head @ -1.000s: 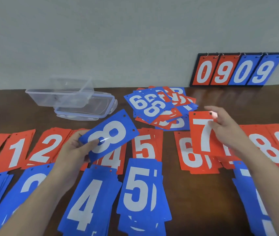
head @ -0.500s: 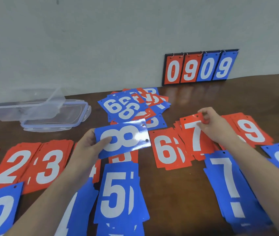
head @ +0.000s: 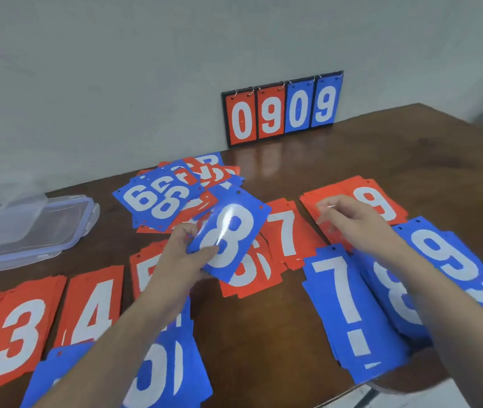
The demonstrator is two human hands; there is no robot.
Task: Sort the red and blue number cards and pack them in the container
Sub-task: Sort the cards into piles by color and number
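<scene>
While our left hand's fingers [head: 205, 253] are pinching the blue 8 card [head: 230, 235] above the worktop [head: 381, 160], probably heading for the blue 8 pile [head: 393, 293], our right fingers [head: 333, 209] are hovering loosely curled, holding nothing; container [head: 22, 231] is waiting far left.

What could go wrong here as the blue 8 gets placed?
The left hand pinches the blue 8 card only by its lower corner, so it might slip or tilt onto the red 6 pile below. The blue 8 pile is partly covered by the right forearm, so the drop could land askew. The blue 7 pile lies close to the table edge; a sleeve nudge might push cards off.
</scene>
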